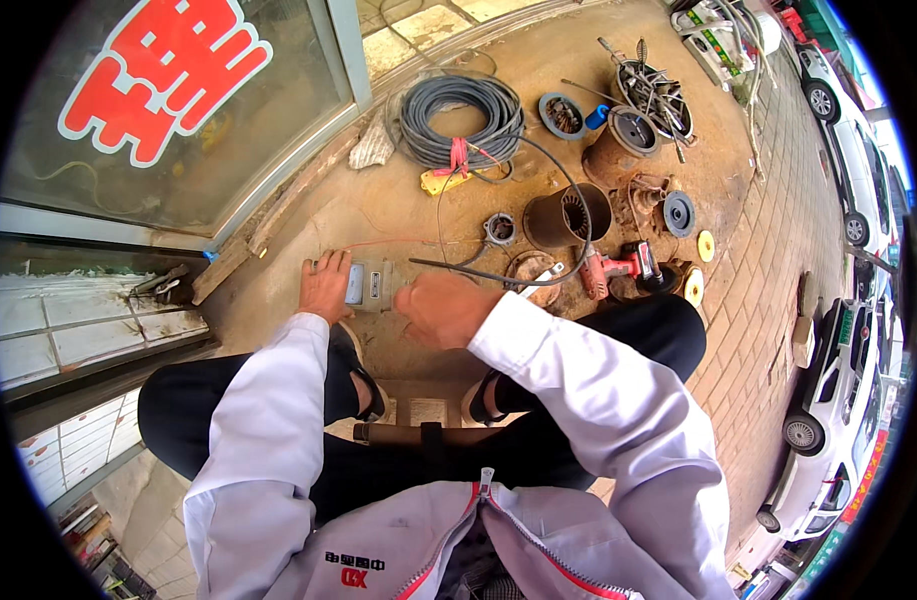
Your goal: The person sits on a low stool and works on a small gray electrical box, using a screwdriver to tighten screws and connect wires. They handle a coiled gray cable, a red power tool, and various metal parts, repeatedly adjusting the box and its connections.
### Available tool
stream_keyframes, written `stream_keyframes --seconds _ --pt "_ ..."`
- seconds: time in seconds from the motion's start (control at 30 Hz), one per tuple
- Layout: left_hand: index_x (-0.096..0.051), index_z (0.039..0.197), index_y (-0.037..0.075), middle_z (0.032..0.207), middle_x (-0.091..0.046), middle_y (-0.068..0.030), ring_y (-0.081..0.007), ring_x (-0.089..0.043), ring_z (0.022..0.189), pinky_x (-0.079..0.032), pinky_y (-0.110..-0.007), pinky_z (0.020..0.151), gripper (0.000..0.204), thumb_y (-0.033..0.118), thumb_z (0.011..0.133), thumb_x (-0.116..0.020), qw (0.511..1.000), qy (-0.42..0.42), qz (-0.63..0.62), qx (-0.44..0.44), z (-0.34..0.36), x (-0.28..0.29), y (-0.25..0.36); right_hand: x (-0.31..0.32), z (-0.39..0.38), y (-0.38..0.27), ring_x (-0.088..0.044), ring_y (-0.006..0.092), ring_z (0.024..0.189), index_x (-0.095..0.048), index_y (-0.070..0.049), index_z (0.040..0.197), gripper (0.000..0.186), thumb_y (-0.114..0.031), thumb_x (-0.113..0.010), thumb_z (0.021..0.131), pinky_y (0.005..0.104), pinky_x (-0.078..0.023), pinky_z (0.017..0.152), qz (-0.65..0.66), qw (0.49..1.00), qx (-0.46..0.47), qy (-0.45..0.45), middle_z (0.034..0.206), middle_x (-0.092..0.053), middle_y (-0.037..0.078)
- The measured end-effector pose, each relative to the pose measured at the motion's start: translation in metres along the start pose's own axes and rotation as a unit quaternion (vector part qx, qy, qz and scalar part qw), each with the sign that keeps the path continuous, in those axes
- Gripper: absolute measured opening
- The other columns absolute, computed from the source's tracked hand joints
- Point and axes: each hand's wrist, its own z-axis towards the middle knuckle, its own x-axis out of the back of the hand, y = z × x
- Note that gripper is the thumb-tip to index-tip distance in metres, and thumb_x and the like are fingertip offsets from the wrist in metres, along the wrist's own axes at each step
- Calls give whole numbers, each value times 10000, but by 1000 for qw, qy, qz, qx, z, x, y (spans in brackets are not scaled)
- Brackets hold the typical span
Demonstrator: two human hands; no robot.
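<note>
My left hand (325, 286) grips the left end of a small grey box-shaped meter (376, 287) on the ground, its fingers over the edge beside a pale display window. My right hand (440, 308) is closed at the meter's right side; what its fingers hold is hidden. A thin red wire (398, 240) runs from near the meter across the ground. A black cable (444, 262) passes just above my right hand. A round motor part with windings (499, 229) sits beyond it, near a dark metal cylinder (544, 220).
A coiled cable (420, 118), a red cordless drill (598, 275), a bucket of tools (654, 90), round metal parts (678, 212) and yellow discs (705, 245) lie ahead and right. A glass door (228, 160) borders the left; parked cars (828, 430) line the paving at right.
</note>
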Motion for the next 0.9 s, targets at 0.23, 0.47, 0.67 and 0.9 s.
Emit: stream_keyframes --seconds 0.23,0.47,0.67,0.9 --pt "-524 1402 115 1403 -541 -116 -298 -461 1378 -420 -567 1051 946 385 599 -946 993 -111 27 37 5 97 18 73 -62 104 -691 426 948 -674 -9 987 245 -200 -689 835 489 -560 826 -109 954 -225 164 946 -702 263" --pt "-575 1330 63 1198 -651 -161 -360 -593 1187 -471 -490 980 667 283 761 -845 990 103 20 -94 -38 272 14 63 -43 153 -682 449 988 -669 -17 1024 225 -173 -638 865 497 -553 869 -83 918 -322 216 1014 -700 268" --pt "-565 1337 42 1195 -648 -185 -389 -595 1140 -480 -478 942 652 229 771 -828 996 72 13 -60 -49 300 24 53 -20 188 -678 440 1016 -673 -13 1054 294 -217 -694 844 495 -548 884 -37 900 -372 223 1059 -704 264" --pt "-584 1316 15 1202 -644 -186 -379 -594 1147 -475 -466 953 649 170 741 -842 993 100 -50 -35 -43 321 23 31 28 251 -662 432 1037 -711 -26 1095 378 -282 -763 821 499 -528 889 -30 877 -365 312 1043 -705 268"
